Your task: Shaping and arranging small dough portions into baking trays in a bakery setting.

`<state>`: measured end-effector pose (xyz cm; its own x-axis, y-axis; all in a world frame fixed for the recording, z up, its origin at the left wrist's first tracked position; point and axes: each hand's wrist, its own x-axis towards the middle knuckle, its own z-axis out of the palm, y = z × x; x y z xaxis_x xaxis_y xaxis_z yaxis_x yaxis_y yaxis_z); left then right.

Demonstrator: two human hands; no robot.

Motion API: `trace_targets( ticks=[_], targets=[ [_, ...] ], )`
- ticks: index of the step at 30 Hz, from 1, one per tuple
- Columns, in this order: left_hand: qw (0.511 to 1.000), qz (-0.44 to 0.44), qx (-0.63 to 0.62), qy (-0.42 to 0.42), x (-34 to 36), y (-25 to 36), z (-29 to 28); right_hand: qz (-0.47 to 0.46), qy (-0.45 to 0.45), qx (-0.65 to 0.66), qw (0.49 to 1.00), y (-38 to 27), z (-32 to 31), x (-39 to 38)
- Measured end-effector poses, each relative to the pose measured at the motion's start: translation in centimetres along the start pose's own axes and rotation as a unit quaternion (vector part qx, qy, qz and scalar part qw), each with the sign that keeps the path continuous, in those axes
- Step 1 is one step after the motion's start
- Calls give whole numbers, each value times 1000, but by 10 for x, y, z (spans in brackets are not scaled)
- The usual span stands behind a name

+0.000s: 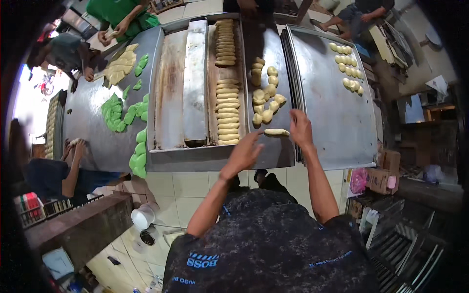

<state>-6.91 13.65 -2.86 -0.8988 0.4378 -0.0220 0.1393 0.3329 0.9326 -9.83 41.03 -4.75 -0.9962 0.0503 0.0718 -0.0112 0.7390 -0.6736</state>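
A short pale dough roll (276,132) lies on the metal table between my two hands. My left hand (245,151) hovers by the roll's left end, fingers apart, nothing in it. At the right end is my right hand (301,128), its fingers stretched out beside the roll; whether it touches the dough I cannot tell. Just beyond lie several yellow dough balls (267,115) in a loose cluster. To the left, a long tray (197,149) has a column of finger-shaped dough rolls (227,115) along its right side, laid close together.
Stacked flat trays (332,122) stand on the right, the top one with rows of small dough balls (349,71). Green dough (113,112) and flattened yellow dough (119,66) lie on the left. Co-workers handle dough at the left and far sides. A white bucket (143,217) sits on the floor.
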Motion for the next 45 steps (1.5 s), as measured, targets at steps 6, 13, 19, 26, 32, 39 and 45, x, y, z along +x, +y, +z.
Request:
trace_targets(
  ticks=[6,13,19,26,32,39,45],
  targets=[
    [965,103,222,92,70,-53,113,-60,-9,-100,993,22,67,-46],
    [985,69,70,144,29,-24,58,-40,-120,49,991,-13,35,-21],
    [988,-12,-23,150,-33,-6,-119,-143,-277,104,944,-178,68,25],
    [992,-2,60,108,-86,-84,-295,-232,-275,143,922,-304,214,53],
    [981,-97,119,-122,-86,-203,-324,-195,-410,156,877,-294,302,70],
    [966,37,249,-55,-79,-231,-312,-232,-312,33,921,-304,304,72],
    [983,34,175,37,-90,-178,-331,-36,-530,18,847,-318,262,77]
  ],
)
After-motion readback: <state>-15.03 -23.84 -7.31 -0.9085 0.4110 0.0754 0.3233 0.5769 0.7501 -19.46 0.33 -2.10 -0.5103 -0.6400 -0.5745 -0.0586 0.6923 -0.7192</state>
